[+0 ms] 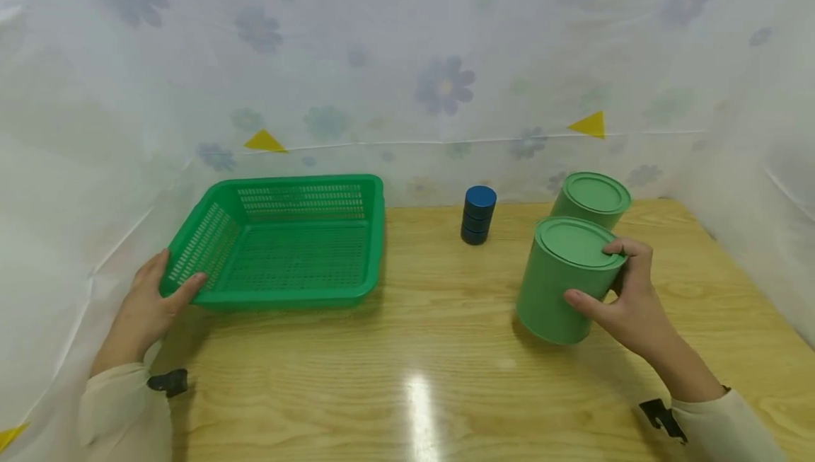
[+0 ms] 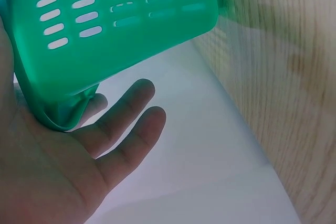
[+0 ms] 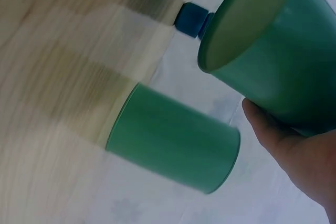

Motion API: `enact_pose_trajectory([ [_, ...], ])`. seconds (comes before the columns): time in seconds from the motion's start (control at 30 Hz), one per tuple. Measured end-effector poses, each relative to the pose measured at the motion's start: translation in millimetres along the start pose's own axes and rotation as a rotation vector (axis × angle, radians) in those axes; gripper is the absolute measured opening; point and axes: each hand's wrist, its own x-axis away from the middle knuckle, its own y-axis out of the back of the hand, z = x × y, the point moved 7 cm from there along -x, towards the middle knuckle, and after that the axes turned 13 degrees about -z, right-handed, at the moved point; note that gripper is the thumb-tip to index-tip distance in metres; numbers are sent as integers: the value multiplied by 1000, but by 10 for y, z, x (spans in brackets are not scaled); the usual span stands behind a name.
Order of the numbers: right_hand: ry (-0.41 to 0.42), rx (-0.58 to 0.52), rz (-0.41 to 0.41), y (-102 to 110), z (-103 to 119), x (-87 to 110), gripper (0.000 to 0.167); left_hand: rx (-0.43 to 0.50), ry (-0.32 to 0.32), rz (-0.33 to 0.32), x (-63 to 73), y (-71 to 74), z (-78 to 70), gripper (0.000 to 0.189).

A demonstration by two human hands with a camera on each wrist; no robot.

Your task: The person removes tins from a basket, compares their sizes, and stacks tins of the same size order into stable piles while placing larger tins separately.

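My left hand (image 1: pixel 143 306) holds the near left corner of a green slotted plastic basket (image 1: pixel 372 235), thumb over the rim. In the left wrist view two fingers (image 2: pixel 137 127) extend below the rim on the outside. My right hand (image 1: pixel 630 299) grips a green lidded can (image 1: pixel 560 292) from its right side, thumb on the wall and a finger at the lid's edge. The can leans, and its underside shows in the right wrist view, raised off the table. Behind it stands a second green can (image 3: pixel 173 137), partly hidden in the head view.
A short stack of dark blue round pieces (image 1: pixel 477 214) stands between basket and cans. The wooden table (image 1: pixel 305 384) is bounded by a pale flowered sheet (image 1: pixel 395 59) at the back and sides. Yellow triangles (image 1: pixel 588 124) mark the sheet.
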Motion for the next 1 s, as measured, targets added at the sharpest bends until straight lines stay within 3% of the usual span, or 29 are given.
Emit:
enact_pose_trajectory([
  [0.37,-156,169,-27,362,-242,166,78,-6,3,3,-6,-6,14,93],
  [1.0,-279,227,42,600,-550,195,70,-21,7,8,2,-21,55,92],
])
